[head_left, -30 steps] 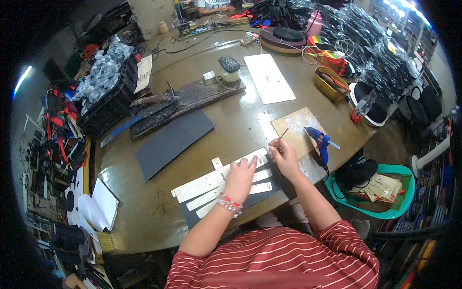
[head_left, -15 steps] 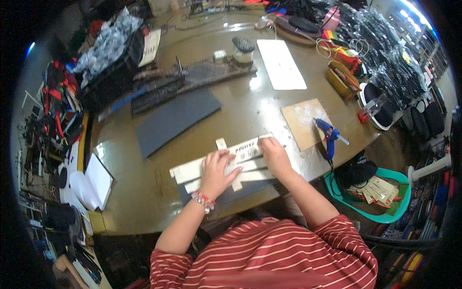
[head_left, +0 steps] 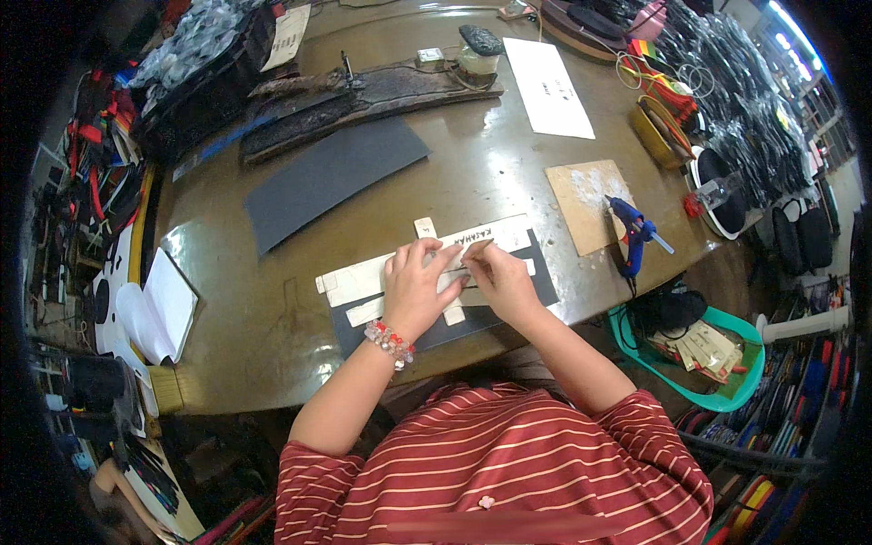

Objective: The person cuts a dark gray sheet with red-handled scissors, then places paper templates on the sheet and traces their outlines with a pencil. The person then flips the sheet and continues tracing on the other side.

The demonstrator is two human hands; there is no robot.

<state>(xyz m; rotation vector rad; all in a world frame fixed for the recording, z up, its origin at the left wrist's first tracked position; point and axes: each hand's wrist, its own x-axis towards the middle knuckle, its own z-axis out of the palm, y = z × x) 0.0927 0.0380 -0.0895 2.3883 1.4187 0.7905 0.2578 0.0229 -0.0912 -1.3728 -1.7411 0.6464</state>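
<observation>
Head camera: from here I look straight down on two bare hands working close together over a long cream strip [head_left: 354, 286] with dark lettering. It lies on a dark sheet [head_left: 542, 289] near the table's front edge, with its left end reaching past the sheet. A second cream strip [head_left: 365, 312] sits in front of it, and a short crosspiece [head_left: 424, 228] pokes out beyond its far edge.

The left hand [head_left: 416, 289] has its fingers bent and spread apart, tips down on the strips. The right hand [head_left: 501, 283] has its fingertips drawn together over the lettered strip; they seem to pinch something thin and dark, but from this height I can't be sure.

I'd let the left hand do the steadying, pressing evenly near where the right fingers work, so neither strip slides or twists against the crosspiece. I'd keep the right hand's touch light and its wrist low. The fingers crowd each other, so I'd leave a sliver of space to see the edge. The blue glue gun [head_left: 629, 232] rests well to the right, its cord better kept off the sheet.
</observation>
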